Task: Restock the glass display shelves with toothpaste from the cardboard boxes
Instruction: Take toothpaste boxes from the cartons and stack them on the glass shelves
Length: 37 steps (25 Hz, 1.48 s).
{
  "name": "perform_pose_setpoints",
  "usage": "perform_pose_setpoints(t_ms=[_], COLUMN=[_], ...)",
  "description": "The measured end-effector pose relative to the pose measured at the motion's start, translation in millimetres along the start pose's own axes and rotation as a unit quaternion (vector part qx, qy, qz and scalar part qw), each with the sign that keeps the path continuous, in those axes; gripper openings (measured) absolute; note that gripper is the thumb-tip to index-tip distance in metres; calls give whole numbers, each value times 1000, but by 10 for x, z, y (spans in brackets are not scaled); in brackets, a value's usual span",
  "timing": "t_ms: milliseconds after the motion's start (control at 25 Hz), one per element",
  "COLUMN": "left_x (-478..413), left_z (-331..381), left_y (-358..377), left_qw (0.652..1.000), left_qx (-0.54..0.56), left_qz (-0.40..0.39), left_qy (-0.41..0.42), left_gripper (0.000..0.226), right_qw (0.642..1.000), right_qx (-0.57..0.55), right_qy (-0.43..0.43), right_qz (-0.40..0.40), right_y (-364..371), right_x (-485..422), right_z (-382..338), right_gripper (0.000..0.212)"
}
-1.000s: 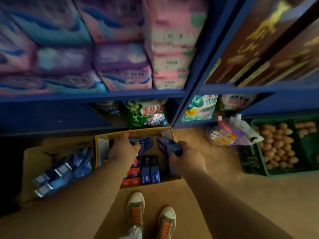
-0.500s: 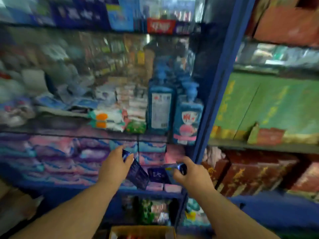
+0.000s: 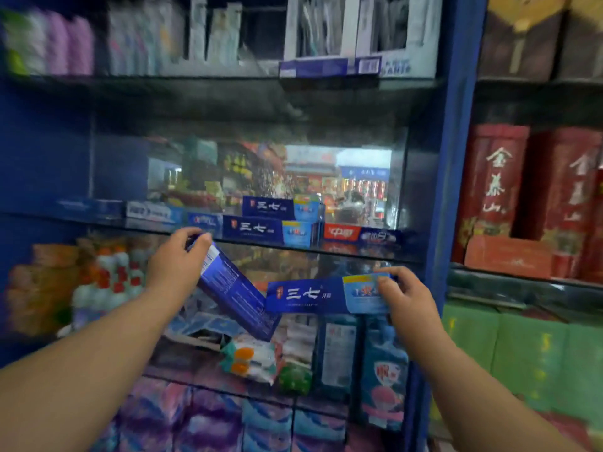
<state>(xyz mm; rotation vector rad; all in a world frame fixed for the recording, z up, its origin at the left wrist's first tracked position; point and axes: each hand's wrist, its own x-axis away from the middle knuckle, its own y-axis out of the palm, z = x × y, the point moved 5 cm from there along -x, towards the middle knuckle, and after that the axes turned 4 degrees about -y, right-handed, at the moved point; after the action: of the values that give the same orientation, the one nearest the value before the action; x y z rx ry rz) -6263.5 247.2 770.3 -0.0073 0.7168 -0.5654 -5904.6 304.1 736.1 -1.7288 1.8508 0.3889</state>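
My left hand (image 3: 177,262) grips the top end of a dark blue toothpaste box (image 3: 235,291) that hangs tilted down to the right. My right hand (image 3: 403,296) holds a second blue toothpaste box (image 3: 313,295) level by its right end, label facing me. Both boxes are just below and in front of the glass shelf (image 3: 352,251). On that shelf lie two stacked matching blue boxes (image 3: 270,220), a red and blue box (image 3: 359,234) to their right and flatter blue boxes (image 3: 156,212) to their left. The cardboard boxes are out of view.
A blue upright post (image 3: 453,158) bounds the glass shelves on the right. Beyond it stand red cartons (image 3: 528,197) and green cartons (image 3: 522,353). Blue bottles (image 3: 381,363) and small packets fill the shelf below. White packs (image 3: 326,34) sit on the shelf above.
My view has swung up from the floor boxes to the glass shelves. Both hands rose with a toothpaste box each, from the cardboard box to just under the toothpaste shelf.
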Motion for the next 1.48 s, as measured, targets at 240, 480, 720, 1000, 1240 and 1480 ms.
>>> perform_pose_setpoints(t_ms=[240,480,720,1000,1240,1480], left_x=[-711,-1477,-2248,-2473,-2329,-2368], left_z=[-2,-418,-827,-1034,-754,-585], left_y=[-638,-809,-526,37,544,890], left_qw=[986,956,909,886,854,838], left_qx=[114,223,357,424,492,520], left_qz=[115,172,158,87,40,4], left_qy=[-40,-82,-146,-167,-163,-162], left_gripper=[31,42,49,31,24,23], right_qw=[994,987,996,998,996,989], right_qx=[-98,-135,-59,65,83,137], right_qy=[-21,-5,-15,9,20,-48], right_qz=[51,90,63,2,14,38], right_y=[185,875,1668,1763,1770,1733], right_x=[-498,-1176,-1935,-2340,-2538,-2500], right_z=[-597,-732,-637,-281,-41,-190], right_gripper=[18,10,18,50,51,40])
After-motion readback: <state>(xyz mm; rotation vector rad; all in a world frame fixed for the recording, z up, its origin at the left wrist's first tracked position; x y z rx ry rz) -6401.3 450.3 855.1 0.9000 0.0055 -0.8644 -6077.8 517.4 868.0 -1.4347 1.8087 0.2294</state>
